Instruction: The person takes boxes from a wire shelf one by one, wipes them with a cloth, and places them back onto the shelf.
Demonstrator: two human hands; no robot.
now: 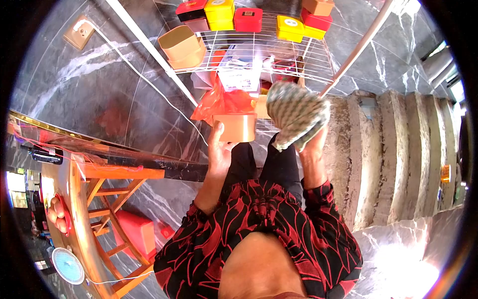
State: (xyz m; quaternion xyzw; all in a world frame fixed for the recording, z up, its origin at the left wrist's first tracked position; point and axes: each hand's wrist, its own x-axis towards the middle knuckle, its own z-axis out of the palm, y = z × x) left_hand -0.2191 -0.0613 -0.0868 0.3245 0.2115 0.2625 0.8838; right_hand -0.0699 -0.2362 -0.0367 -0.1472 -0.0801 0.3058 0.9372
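Note:
My left hand (219, 149) is closed around the lower left side of a shiny tan-orange box (238, 128), its thumb lying up the near face. My right hand (313, 145) is closed on a bunched green-and-white checked cloth (298, 110), which hides most of the fingers. Box and cloth are apart, both held up in front of the wire rack (234, 41). Just behind the box is a crumpled red plastic bag (226, 101). Another tan open-topped container (180, 46) stands at the left of the rack's top shelf.
Red and yellow boxes (220, 12) stand along the back of the rack, with a clear plastic bin (241, 62) on a lower level. A white cable (139, 74) crosses the left side. Stone steps (393, 159) rise at right; a wooden stool (119, 174) stands at left.

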